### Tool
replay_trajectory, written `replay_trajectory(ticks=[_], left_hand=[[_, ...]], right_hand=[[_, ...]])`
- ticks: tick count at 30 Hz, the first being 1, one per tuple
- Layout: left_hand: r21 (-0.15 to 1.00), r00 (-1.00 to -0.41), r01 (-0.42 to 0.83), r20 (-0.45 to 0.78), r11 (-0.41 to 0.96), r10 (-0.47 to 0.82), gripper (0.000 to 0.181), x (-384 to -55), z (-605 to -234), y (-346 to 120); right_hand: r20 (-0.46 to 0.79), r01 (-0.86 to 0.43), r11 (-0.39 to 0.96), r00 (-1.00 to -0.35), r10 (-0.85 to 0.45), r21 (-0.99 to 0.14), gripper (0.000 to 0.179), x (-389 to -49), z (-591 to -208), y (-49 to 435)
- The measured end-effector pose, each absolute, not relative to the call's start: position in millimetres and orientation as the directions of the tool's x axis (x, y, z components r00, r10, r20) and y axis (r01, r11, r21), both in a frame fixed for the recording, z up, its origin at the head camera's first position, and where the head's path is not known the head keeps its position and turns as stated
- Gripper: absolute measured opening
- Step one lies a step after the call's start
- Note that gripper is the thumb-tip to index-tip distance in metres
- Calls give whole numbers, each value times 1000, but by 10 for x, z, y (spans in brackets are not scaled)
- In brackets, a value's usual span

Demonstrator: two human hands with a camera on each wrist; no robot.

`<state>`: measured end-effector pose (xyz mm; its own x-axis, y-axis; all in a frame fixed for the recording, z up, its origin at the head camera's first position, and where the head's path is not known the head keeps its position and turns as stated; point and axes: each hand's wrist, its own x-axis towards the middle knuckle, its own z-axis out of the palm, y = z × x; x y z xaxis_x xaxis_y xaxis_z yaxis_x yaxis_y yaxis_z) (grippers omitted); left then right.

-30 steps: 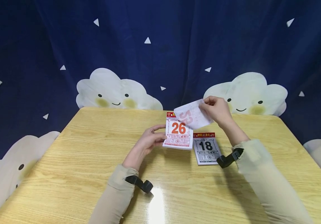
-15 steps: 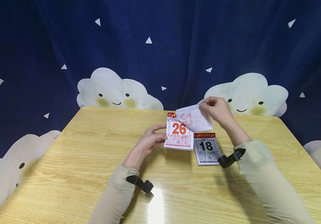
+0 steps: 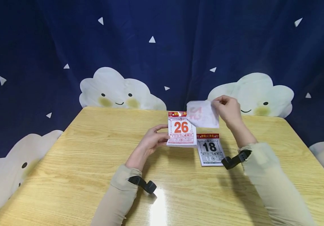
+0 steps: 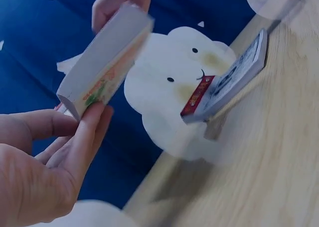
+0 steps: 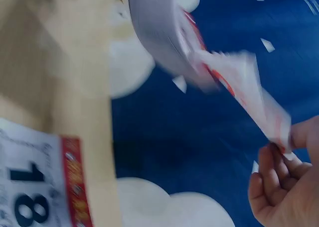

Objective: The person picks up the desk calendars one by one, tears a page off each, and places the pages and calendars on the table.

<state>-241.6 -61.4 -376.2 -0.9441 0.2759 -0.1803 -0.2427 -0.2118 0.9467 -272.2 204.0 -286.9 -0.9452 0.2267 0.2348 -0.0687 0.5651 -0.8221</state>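
1. Firmly, my left hand point(image 3: 153, 138) pinches the left edge of a calendar pad point(image 3: 181, 131) reading 26, thumb and fingers clasping it in the air above a wooden table point(image 3: 94, 157).

2. Opposite, my right hand point(image 3: 230, 110) grasps one end of a thin paper sheet point(image 3: 202, 114) between thumb and fingertips, faint reddish numerals showing through.

3. Between my hands, the sheet's far end overlaps the pad's upper right corner and part of its red header point(image 3: 175, 114). Whether paper joins the two there, I cannot tell; the right wrist view is blurred.

4. Lying on the table to the right of the pad and nearer to me, a second calendar point(image 3: 211, 150) reading 18 is untouched by either hand.

5. At issue, in my judgement, is parting sheet from pad. Done well, the pull follows the bound edge under the header, steady and low, so any tear tracks the binding instead of wandering across the page.

6. Steadiness would matter most on my left: a side grip could let the pad twist, so bracing closer to the header should help. A light pinch on my right should spare the sheet creases; a sharp jerk might leave a ragged strip or lift the page beneath.
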Motion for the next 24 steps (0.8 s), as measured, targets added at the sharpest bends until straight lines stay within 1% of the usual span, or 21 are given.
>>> replay_trajectory(ticks=[3, 6, 11, 15, 24], left_hand=[[931, -951, -263, -205, -255, 232, 54, -2454, -3777, -690], [918, -955, -270, -217, -291, 202, 54, -2487, -3783, -776], [926, -950, -278, -227, -254, 214, 54, -2494, -3767, -849], [931, -944, -289, -239, -222, 228, 54, -2493, -3764, -903], [937, -942, -285, -235, -201, 239, 55, -2473, -3824, -1137]], right_hand=[[255, -53, 497, -902, 348, -866, 19, -2698, -2832, 2220], [252, -38, 472, -882, 398, -881, 19, -2673, -2822, 2364], [262, -35, 511, -887, 380, -859, 22, -2661, -2892, 2388], [287, -57, 535, -889, 357, -843, 22, -2641, -2961, 2318], [330, -115, 584, -903, 276, -803, 23, -2645, -3119, 2106]])
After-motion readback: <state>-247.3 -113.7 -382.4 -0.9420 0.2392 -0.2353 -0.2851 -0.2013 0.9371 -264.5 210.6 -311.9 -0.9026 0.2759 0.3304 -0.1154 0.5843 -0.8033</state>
